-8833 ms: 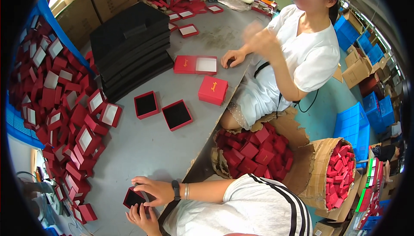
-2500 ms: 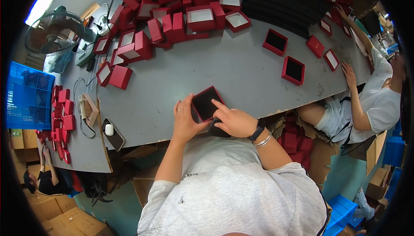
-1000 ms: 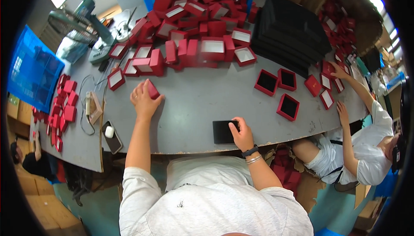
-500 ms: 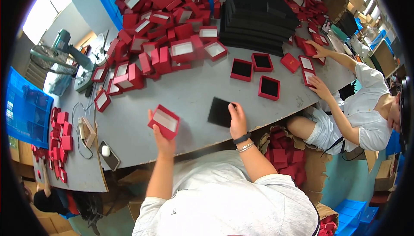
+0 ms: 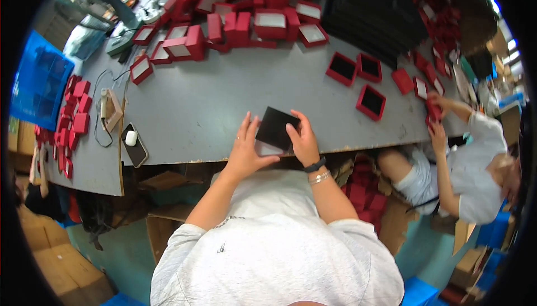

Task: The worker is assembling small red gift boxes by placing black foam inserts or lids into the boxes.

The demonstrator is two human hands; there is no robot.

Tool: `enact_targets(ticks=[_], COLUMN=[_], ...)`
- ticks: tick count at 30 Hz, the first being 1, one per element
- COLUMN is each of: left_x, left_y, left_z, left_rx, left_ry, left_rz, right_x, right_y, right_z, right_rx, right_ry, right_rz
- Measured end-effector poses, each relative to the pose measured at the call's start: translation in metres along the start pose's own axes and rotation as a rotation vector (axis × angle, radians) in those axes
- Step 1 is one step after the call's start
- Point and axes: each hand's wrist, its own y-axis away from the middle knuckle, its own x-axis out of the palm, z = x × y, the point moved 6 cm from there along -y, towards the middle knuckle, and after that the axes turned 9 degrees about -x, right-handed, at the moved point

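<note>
A square black foam pad (image 5: 277,129) is held by my right hand (image 5: 305,143), thumb on its face and fingers along its far right edge. Below the pad shows a pale strip, the white inside of a box (image 5: 266,148) mostly hidden by the pad and my hands. My left hand (image 5: 244,150) is beside it on the left, fingers stretched out and thumb pointing along the near side. Whether that hand touches the box is unclear. Three red boxes with black inserts, one of them a near box (image 5: 371,103), stand to the right on the grey table (image 5: 207,93).
Red boxes (image 5: 269,24) are heaped at the back, beside a stack of black foam sheets (image 5: 375,15). A phone (image 5: 135,145) with a white case on it lies at the left. A co-worker (image 5: 475,160) handles red boxes at the right.
My hands have come together. The red box in my left hand moved right, and the black pad now lies over it. My left fingers have spread, and the view has shifted.
</note>
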Motion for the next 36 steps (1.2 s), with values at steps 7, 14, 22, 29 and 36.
enact_targets(ticks=[7,14,22,29,36], left_x=[-0.003,-0.002,-0.002,0.000,-0.003], left_y=[-0.016,-0.008,-0.003,-0.008,-0.003], left_z=[-0.001,-0.003,-0.003,-0.008,-0.011], left_rx=[0.029,0.023,0.090,0.071,0.048], left_ry=[0.122,0.044,-0.018,-0.047,0.003], left_rz=[0.128,0.090,0.002,0.009,0.029], right_x=[0.012,0.018,0.009,0.009,0.003], right_y=[-0.010,-0.004,0.001,-0.006,0.001], right_z=[0.022,0.024,0.018,0.009,0.019], right_rx=[-0.387,-0.320,-0.270,-0.169,-0.193], right_ry=[0.418,0.350,0.343,0.164,0.176], right_rz=[0.118,0.102,0.075,0.033,-0.006])
